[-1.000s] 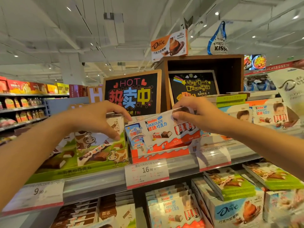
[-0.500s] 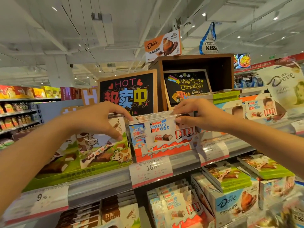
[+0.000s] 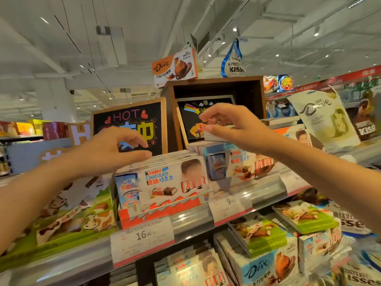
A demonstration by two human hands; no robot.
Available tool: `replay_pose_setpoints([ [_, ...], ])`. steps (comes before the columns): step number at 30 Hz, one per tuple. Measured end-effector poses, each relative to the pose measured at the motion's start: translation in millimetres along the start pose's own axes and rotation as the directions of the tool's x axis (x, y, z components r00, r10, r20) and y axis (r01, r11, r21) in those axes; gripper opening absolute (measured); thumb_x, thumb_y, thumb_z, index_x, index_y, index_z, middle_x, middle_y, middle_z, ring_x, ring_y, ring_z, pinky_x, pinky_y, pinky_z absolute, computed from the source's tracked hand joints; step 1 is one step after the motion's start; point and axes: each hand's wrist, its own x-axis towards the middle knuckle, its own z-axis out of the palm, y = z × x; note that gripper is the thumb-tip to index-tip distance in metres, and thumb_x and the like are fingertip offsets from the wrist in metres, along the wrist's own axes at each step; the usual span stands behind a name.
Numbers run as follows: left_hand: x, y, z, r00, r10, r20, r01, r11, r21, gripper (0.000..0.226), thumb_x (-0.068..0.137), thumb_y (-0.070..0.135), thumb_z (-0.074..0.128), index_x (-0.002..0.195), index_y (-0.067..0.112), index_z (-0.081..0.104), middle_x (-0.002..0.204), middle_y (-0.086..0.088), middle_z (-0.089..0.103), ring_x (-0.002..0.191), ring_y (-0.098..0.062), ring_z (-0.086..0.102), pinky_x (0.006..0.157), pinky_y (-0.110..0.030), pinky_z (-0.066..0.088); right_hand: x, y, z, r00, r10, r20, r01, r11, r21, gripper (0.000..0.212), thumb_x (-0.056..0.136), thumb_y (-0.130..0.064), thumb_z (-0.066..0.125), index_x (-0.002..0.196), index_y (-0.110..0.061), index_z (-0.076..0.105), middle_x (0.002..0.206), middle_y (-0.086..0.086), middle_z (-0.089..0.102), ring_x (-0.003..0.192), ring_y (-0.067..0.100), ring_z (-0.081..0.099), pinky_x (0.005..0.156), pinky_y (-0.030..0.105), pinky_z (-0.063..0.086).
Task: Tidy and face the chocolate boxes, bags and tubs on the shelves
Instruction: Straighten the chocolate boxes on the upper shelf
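Note:
A row of Kinder chocolate boxes (image 3: pixel 162 182) stands upright on the top shelf, front face towards me. My left hand (image 3: pixel 111 151) hovers just above the row's left end, fingers loosely curled and holding nothing, thumb close to the box tops. To the right sits a second stack of Kinder boxes (image 3: pixel 241 164). My right hand (image 3: pixel 233 124) is above that stack and pinches the edge of a flat white box (image 3: pixel 214 136) between thumb and fingers. That box's face is hidden.
Green cow-print boxes (image 3: pixel 78 215) fill the shelf to the left. Behind stand a HOT chalkboard (image 3: pixel 127 124) and a wooden crate (image 3: pixel 218 87). A Dove bag (image 3: pixel 325 116) hangs at right. A 16.90 price tag (image 3: pixel 144 236) sits on the shelf rail (image 3: pixel 191 219). Dove boxes (image 3: pixel 261 267) lie below.
The tilted front Kinder box now stands straight in its row. My left hand let go and lifted slightly. My right hand moved up and right to a flat box on the neighbouring stack.

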Motion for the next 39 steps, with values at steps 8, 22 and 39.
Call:
replay_pose_setpoints([
  [8,58,61,42,0.995,-0.090,-0.044,0.087,0.994,-0.064,0.052,0.051,0.069,0.054,0.087,0.034,0.066,0.089,0.014,0.066,0.082,0.009,0.058,0.067,-0.018,0.040,20,81,-83,0.988,0.156,0.002,-0.156,0.988,0.002,0.011,0.089,-0.017,0.060,0.097,-0.020,0.068,0.090,-0.007,0.067,0.085,0.008,0.061,0.071,0.016,0.046],
  [22,151,134,90,0.808,-0.506,0.300,0.548,0.834,-0.068,0.126,0.022,0.074,0.077,0.134,0.031,0.039,0.133,0.003,0.041,0.119,-0.016,0.044,0.093,-0.032,0.039,39,179,-154,0.778,0.592,0.209,-0.445,0.755,-0.482,0.053,0.090,-0.050,0.051,0.118,-0.004,0.055,0.128,0.017,0.052,0.107,0.030,0.056,0.088,0.036,0.046],
  [39,163,144,97,0.762,-0.583,0.282,0.609,0.793,-0.006,0.115,0.042,0.047,0.080,0.140,0.034,0.021,0.144,-0.001,0.029,0.112,-0.018,0.044,0.074,-0.025,0.043,42,186,-156,0.607,0.647,0.462,-0.619,0.749,-0.235,0.065,0.075,-0.037,0.075,0.129,-0.011,0.049,0.141,0.018,0.042,0.104,0.036,0.053,0.099,0.049,0.041],
])
